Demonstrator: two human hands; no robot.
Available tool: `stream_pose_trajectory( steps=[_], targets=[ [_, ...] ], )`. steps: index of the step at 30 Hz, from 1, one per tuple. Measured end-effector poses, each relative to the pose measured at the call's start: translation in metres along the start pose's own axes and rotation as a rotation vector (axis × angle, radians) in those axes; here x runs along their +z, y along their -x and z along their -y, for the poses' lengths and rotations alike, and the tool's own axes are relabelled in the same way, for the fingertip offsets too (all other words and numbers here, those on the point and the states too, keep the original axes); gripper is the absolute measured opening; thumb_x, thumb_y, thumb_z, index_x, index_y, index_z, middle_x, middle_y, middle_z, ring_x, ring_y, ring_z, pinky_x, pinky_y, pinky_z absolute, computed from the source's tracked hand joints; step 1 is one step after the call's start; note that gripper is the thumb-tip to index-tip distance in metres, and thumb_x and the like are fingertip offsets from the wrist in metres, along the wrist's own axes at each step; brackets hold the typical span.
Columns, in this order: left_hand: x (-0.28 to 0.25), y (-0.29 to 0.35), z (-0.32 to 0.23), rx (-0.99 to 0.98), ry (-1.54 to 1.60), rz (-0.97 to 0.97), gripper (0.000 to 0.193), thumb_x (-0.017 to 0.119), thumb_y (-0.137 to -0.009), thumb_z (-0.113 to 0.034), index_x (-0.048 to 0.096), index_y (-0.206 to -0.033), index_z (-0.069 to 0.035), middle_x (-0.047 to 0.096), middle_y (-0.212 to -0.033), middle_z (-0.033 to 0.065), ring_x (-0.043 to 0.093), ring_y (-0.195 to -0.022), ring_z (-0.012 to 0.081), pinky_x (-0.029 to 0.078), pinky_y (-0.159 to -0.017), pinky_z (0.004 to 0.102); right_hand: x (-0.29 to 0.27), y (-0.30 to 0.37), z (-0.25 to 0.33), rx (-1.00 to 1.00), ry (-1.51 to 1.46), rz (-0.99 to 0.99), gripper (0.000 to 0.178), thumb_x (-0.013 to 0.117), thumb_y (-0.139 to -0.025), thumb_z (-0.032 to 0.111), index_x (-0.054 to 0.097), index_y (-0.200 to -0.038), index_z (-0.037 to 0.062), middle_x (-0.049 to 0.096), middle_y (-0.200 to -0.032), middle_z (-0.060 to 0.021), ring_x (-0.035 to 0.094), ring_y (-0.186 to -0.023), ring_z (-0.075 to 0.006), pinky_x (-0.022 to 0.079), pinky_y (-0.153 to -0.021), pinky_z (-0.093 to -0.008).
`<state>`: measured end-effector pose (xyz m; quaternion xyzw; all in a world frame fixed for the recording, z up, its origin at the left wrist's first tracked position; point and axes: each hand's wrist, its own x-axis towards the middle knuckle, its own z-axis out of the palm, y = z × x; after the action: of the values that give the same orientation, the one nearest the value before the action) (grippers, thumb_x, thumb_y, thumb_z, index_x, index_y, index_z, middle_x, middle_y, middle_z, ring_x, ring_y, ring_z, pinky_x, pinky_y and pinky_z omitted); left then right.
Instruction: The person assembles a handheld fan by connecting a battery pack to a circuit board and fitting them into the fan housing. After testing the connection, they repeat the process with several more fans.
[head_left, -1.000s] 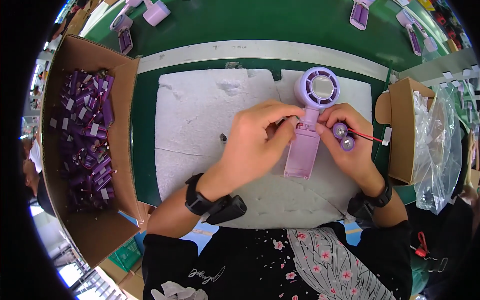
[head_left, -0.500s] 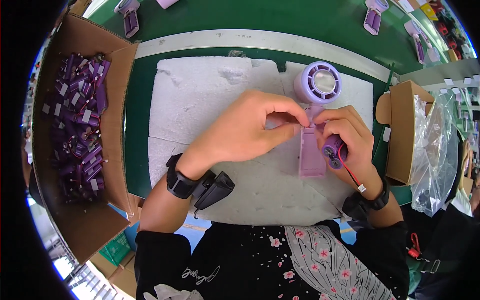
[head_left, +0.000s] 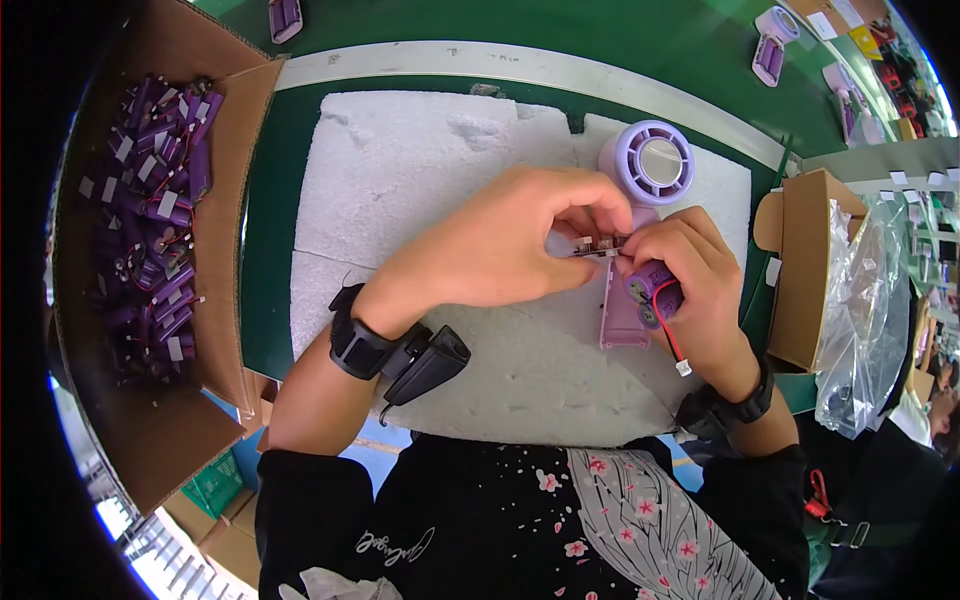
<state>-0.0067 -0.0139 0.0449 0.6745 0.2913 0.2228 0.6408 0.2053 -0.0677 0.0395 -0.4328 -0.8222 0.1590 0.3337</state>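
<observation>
A lilac handheld fan (head_left: 648, 160) lies on the white foam board (head_left: 480, 385), its round head away from me and its handle (head_left: 625, 305) opened as a hollow shell. Over the top of that handle, my left hand (head_left: 510, 240) pinches a small circuit board (head_left: 597, 247) between thumb and fingers. My right hand (head_left: 690, 265) touches the board's right end with its fingertips. Its curled fingers also hold a purple two-cell battery pack (head_left: 650, 292), whose red and black wires end in a white plug (head_left: 683, 368).
At the left stands a cardboard box (head_left: 232, 230) full of purple battery packs (head_left: 155, 220). A smaller carton (head_left: 800, 270) with clear plastic bags (head_left: 865, 310) is on the right. Beyond a pale metal strip (head_left: 420, 60), more fans (head_left: 770, 45) lie on the green surface.
The circuit board has been raised and tilted out of the handle, and now shows between my hands. My right hand with the battery pack has shifted slightly left.
</observation>
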Motion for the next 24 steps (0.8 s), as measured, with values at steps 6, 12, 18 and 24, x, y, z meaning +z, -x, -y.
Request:
stream_pose_trajectory(
  steps=[6, 12, 18, 24],
  targets=[
    [-0.002, -0.003, 0.005, 0.091, -0.233, 0.012, 0.027, 0.066, -0.074, 0.012, 0.065, -0.098, 0.000, 0.063, -0.102, 0.0091, 0.063, -0.093, 0.0216, 0.052, -0.083, 0.0323, 0.000, -0.001, 0.002, 0.021, 0.027, 0.020, 0.033, 0.075, -0.056, -0.003, 0.060, -0.083, 0.0090, 0.065, -0.081, -0.0024, 0.059, -0.080, -0.0258, 0.050, -0.063, -0.0346],
    [0.007, 0.003, 0.004, 0.252, -0.477, -0.121, 0.024, 0.066, -0.071, 0.012, 0.066, -0.091, -0.001, 0.062, -0.094, 0.0095, 0.063, -0.086, 0.0259, 0.054, -0.077, 0.0343, 0.001, 0.000, 0.001, -0.025, 0.065, 0.042, 0.034, 0.075, -0.055, -0.002, 0.062, -0.083, 0.0093, 0.066, -0.082, -0.0020, 0.058, -0.079, -0.0257, 0.050, -0.063, -0.0341],
    [0.012, 0.009, -0.007, 0.182, -0.334, -0.052, 0.021, 0.066, -0.072, 0.012, 0.065, -0.089, -0.001, 0.062, -0.088, 0.0090, 0.063, -0.083, 0.0249, 0.053, -0.074, 0.0326, -0.012, 0.003, 0.000, -0.001, -0.047, 0.141, 0.024, 0.079, -0.069, 0.004, 0.062, -0.087, 0.0066, 0.067, -0.084, -0.0081, 0.059, -0.080, -0.0268, 0.049, -0.067, -0.0348],
    [0.010, 0.004, 0.001, 0.158, -0.186, -0.084, 0.024, 0.063, -0.075, 0.014, 0.063, -0.093, -0.001, 0.060, -0.092, 0.0066, 0.062, -0.086, 0.0184, 0.051, -0.075, 0.0272, -0.022, -0.001, 0.020, -0.164, -0.398, -0.209, 0.036, 0.078, -0.066, 0.003, 0.072, -0.101, 0.0105, 0.066, -0.097, -0.0147, 0.064, -0.079, -0.0249, 0.053, -0.065, -0.0320]
  ],
)
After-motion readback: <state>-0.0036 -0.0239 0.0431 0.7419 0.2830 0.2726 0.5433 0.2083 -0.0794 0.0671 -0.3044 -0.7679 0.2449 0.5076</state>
